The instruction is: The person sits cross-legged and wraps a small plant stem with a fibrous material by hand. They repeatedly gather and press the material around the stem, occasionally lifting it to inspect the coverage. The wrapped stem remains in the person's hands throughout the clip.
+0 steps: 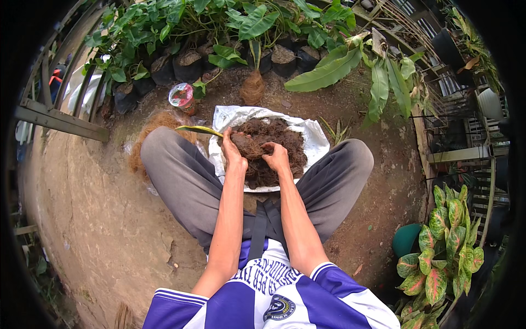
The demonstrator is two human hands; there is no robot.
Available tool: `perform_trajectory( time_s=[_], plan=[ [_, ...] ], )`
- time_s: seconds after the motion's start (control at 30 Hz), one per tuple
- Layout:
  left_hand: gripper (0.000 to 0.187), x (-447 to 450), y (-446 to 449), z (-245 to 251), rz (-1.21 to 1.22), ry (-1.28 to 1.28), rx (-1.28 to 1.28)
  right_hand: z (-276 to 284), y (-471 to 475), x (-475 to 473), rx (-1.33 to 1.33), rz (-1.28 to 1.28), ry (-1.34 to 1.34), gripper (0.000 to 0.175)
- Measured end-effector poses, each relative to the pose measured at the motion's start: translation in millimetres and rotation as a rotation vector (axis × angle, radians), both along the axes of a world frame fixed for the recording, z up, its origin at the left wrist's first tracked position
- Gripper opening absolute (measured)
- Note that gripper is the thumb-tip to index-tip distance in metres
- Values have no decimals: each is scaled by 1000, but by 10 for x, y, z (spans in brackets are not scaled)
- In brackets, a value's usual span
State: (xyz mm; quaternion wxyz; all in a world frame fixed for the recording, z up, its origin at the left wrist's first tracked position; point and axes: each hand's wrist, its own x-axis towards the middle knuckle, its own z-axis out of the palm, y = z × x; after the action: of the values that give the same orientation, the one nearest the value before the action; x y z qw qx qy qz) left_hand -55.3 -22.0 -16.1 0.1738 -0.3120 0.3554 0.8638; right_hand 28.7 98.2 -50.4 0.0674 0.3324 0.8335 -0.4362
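Note:
My left hand (233, 152) holds a root ball wrapped in brown fibre (248, 147), tilted on its side. From its left end a yellow-edged green leaf (199, 130), like that of a snake plant, sticks out over my left knee. The thumb and fingers of my right hand (278, 158) pinch the ball's right end. Both hands are above a heap of dark, fibrous potting material (287, 135) on a white plastic sack (318, 137), spread between my bent legs.
Light brown fibre (158, 123) lies in clear plastic by my left knee. Ahead are a plastic cup (181, 95), another wrapped plant (252, 88) and black-bagged plants (188, 63). A small variegated plant (337, 132) lies near my right knee. Metal bars (61, 119) stand at left, an aglaonema (446, 242) at right.

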Motion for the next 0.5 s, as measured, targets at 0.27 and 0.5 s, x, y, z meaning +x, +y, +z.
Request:
perform_trajectory(
  time_s=[0.27,0.5],
  plan=[
    [27,-8,8,-22,4,-17,-14,-73,-27,61,131,-79,83,41],
    [26,3,30,-22,16,-4,-13,-141,-91,97,320,115,171,35]
  ],
)
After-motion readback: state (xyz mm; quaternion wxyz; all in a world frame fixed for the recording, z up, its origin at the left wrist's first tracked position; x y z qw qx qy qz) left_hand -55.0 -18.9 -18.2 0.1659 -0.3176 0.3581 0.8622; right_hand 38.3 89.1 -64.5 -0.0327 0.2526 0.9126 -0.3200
